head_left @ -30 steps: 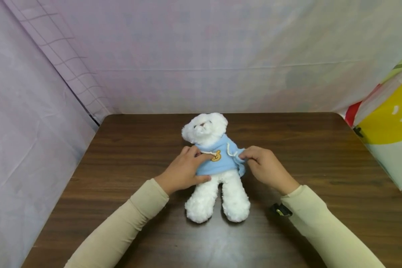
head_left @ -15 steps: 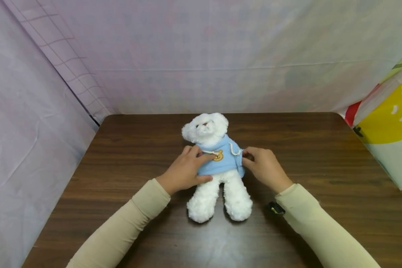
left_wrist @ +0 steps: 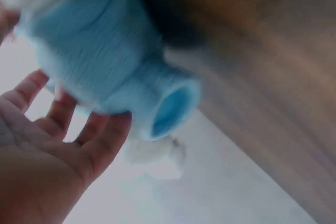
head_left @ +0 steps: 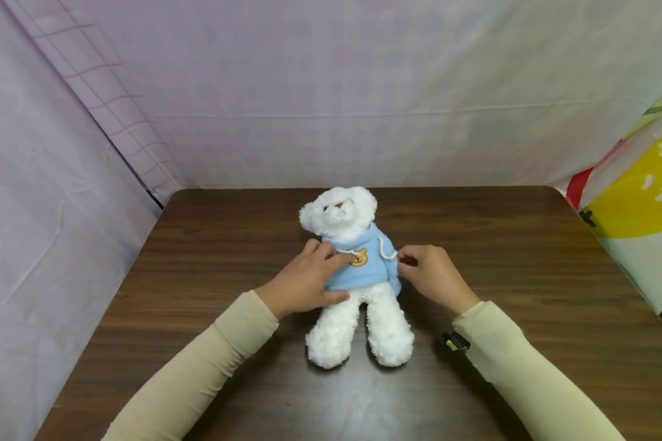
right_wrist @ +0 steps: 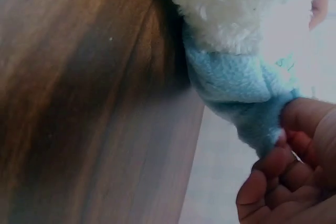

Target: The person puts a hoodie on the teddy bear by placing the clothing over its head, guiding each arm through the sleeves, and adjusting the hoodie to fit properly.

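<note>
A white teddy bear (head_left: 388, 331) lies face up on the table, wearing a light blue hoodie (head_left: 369, 275) with white drawstrings and a bear-face patch. My left hand (head_left: 303, 277) rests on the hoodie's left side in the head view, a finger and thumb across the front. In the left wrist view its fingers (left_wrist: 110, 135) touch the fabric beside a wide, hollow-looking sleeve opening (left_wrist: 173, 111). On the opposite side my right hand (head_left: 434, 274) pinches the other sleeve. The right wrist view shows that sleeve (right_wrist: 257, 124) drawn between thumb and fingers; no paw shows there.
The dark wood-grain table (head_left: 209, 245) extends around the bear. A pale curtain (head_left: 331, 92) hangs behind its far edge, with another cloth (head_left: 49, 214) on the left. Patterned yellow and white fabric (head_left: 645, 196) hangs at the right. A small black device (head_left: 455, 341) is at the right wrist.
My right hand has shifted slightly left and its fingers have drawn in at the sleeve end. The right-hand drawstring has moved a little. My left hand has stayed nearly still.
</note>
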Tool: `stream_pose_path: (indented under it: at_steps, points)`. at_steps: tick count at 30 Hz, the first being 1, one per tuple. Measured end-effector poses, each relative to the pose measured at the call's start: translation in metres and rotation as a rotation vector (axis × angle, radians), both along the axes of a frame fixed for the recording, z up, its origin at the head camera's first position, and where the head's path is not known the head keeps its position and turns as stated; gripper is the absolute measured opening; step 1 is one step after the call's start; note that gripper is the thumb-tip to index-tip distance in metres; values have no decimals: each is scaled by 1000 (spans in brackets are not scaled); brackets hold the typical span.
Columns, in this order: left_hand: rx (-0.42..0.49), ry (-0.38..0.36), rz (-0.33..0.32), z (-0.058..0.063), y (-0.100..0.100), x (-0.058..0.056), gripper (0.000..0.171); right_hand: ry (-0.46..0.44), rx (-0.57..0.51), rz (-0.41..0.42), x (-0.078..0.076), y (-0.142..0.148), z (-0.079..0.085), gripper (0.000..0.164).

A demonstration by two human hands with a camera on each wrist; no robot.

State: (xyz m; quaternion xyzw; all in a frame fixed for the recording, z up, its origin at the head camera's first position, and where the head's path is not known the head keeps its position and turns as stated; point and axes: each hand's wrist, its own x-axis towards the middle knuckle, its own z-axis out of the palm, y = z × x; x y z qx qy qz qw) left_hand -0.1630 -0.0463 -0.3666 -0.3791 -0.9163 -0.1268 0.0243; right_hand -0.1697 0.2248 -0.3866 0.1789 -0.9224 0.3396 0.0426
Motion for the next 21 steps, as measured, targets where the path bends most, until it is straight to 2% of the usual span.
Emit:
stream_pose_path:
  at_steps: [2,5,8,10,12,15,19,21]
  points:
    - [33,2,-13,4,3,-1,56,6,-13,4,0,-2,1,10]
    - [53,57,-59,8,13,-2,46,13,-35,35,3,-6,5,13]
    - [8,133,-98,8,22,-1,39,40,-26,69,6,-10,9,15]
    - [-33,182,-95,7,26,0,31,70,-11,79,7,-9,11,15]
    - [-52,196,-83,7,27,0,21,92,-1,73,5,-5,13,14]
    - [-52,182,-91,7,27,2,12,129,5,36,0,8,17,13]
    - [-24,132,-126,7,26,2,15,169,9,-18,-10,21,20,11]
    - [-11,120,-131,6,27,2,17,160,2,-29,-12,23,19,11]
